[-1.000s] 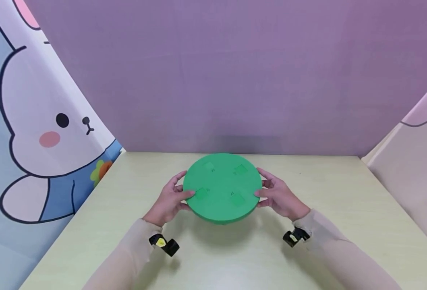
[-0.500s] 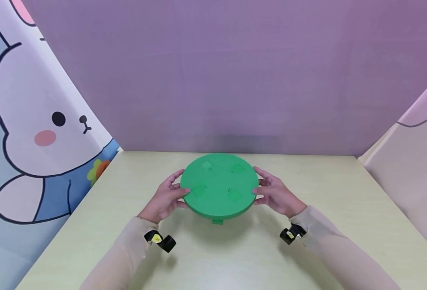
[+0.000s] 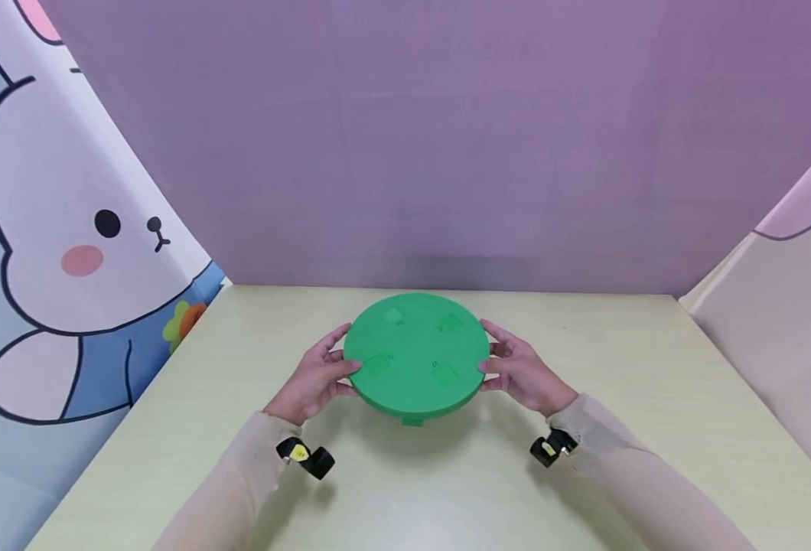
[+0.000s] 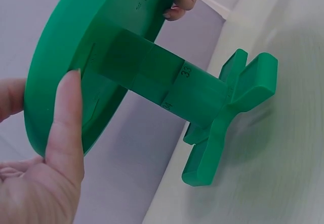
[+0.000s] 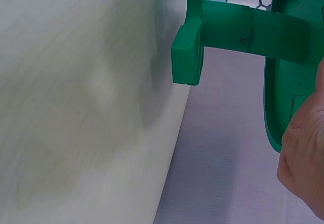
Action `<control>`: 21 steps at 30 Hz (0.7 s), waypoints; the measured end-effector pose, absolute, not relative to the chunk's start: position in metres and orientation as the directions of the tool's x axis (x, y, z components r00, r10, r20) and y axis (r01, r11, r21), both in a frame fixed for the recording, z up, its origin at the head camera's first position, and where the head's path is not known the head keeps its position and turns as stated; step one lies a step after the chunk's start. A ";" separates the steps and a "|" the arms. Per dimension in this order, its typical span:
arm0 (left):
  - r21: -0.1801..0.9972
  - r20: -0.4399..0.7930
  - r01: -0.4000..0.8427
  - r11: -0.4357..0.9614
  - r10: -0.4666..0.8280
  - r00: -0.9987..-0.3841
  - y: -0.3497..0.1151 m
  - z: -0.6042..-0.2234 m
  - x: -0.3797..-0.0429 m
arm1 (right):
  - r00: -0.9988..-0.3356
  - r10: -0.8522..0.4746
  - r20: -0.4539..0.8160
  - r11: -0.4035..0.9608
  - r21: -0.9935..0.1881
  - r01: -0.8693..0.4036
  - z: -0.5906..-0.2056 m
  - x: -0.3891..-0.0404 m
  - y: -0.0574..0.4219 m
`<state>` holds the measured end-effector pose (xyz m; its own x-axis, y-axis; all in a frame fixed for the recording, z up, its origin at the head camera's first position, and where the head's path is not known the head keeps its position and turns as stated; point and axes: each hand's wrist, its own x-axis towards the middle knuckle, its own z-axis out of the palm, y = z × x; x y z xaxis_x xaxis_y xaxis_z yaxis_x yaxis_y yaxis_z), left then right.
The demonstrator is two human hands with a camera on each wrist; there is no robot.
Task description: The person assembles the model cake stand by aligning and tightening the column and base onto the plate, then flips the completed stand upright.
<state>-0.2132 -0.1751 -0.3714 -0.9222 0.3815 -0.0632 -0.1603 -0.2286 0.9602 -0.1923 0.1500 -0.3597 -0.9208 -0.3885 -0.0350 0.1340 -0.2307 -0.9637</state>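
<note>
A green pedestal stand has a round top (image 3: 415, 352) with several faint square marks. Below it, in the left wrist view, a printed column (image 4: 167, 80) leads to a base of splayed feet (image 4: 255, 80) close over the tabletop. My left hand (image 3: 312, 380) grips the rim from the left, thumb on the upper face and fingers at the side and underneath. On the opposite side my right hand (image 3: 526, 375) holds the rim the same way. One foot (image 3: 412, 422) peeks out under the near edge; the top hides the rest in the head view.
The pale wooden table (image 3: 171, 459) runs back to a purple cloth wall (image 3: 405, 153). A cartoon rabbit print (image 3: 68, 229) covers the left side, and a pale panel (image 3: 784, 329) borders the right. Both wrists wear black cameras (image 3: 305, 457).
The stand's top has shifted slightly left and levelled a little, so a foot now shows beneath its near edge. Both hands have kept hold; the head view has moved slightly.
</note>
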 end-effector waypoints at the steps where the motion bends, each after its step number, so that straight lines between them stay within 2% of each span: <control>1: 0.961 -0.064 -0.160 -0.225 0.380 -0.923 -0.175 -0.372 -0.213 | -0.921 -0.388 -0.035 -0.230 -0.964 0.134 -0.360 -0.192 0.150; 21: 0.969 -0.079 -0.162 -0.188 0.388 -0.918 -0.175 -0.382 -0.213 | -0.916 -0.400 -0.038 -0.226 -0.964 0.139 -0.371 -0.191 0.150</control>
<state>-0.2127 -0.1748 -0.3818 -0.9181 0.3885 -0.0787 -0.1624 -0.1876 0.9687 -0.1908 0.1503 -0.3706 -0.9157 -0.3999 -0.0384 0.1389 -0.2255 -0.9643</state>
